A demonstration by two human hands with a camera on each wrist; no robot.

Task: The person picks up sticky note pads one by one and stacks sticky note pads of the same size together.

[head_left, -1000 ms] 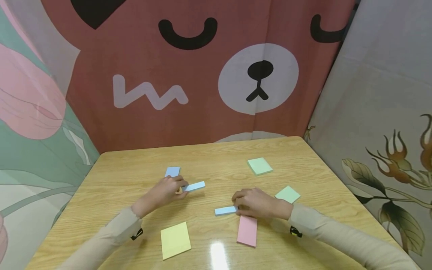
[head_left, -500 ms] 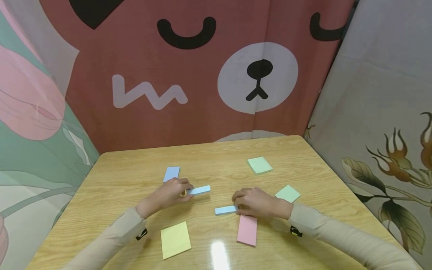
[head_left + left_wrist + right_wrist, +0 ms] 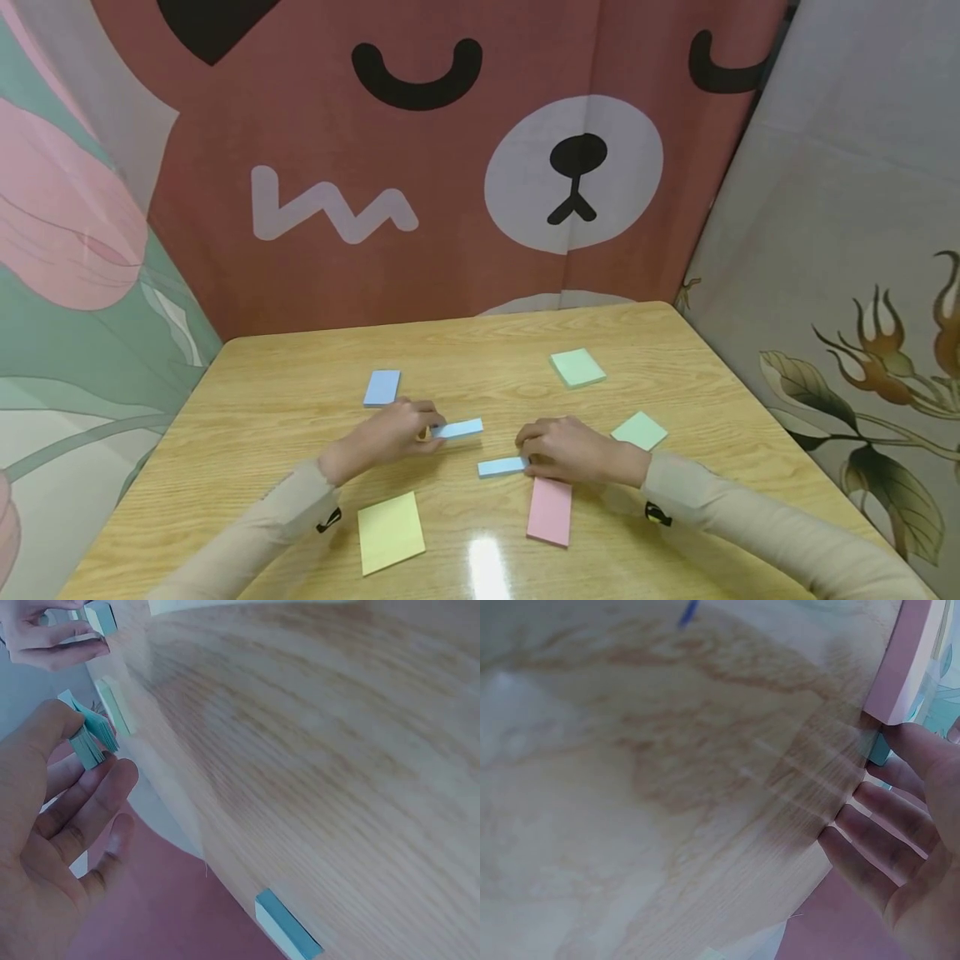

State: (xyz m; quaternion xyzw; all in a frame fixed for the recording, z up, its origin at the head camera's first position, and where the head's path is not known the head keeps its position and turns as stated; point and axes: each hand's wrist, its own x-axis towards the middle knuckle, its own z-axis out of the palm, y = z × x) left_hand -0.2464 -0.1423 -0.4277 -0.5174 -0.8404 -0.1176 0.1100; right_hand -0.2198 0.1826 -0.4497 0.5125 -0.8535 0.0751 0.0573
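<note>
My left hand (image 3: pixel 393 431) pinches one end of a narrow light-blue pad (image 3: pixel 459 429) between thumb and fingers, above the table. In the left wrist view this pad (image 3: pixel 90 739) has its sheets fanned apart under the thumb. To the right, my right hand (image 3: pixel 572 450) grips the right end of a second narrow light-blue pad (image 3: pixel 501 467) lying on the table. The right wrist view shows the thumb and index finger of the right hand (image 3: pixel 907 825) at a blue pad (image 3: pixel 880 750), beside the pink pad (image 3: pixel 909 664).
A blue pad (image 3: pixel 382 387) lies behind my left hand. Nearer the front are a yellow pad (image 3: pixel 391 533) and the pink pad (image 3: pixel 550 512). Two green pads (image 3: pixel 577 367) lie at the right of the wooden table (image 3: pixel 300 367). Printed curtains hang around the table.
My left hand has moved right and slightly toward the front with its light-blue pad, closer to the other one, uncovering more of the blue pad behind. My right hand has stayed in place.
</note>
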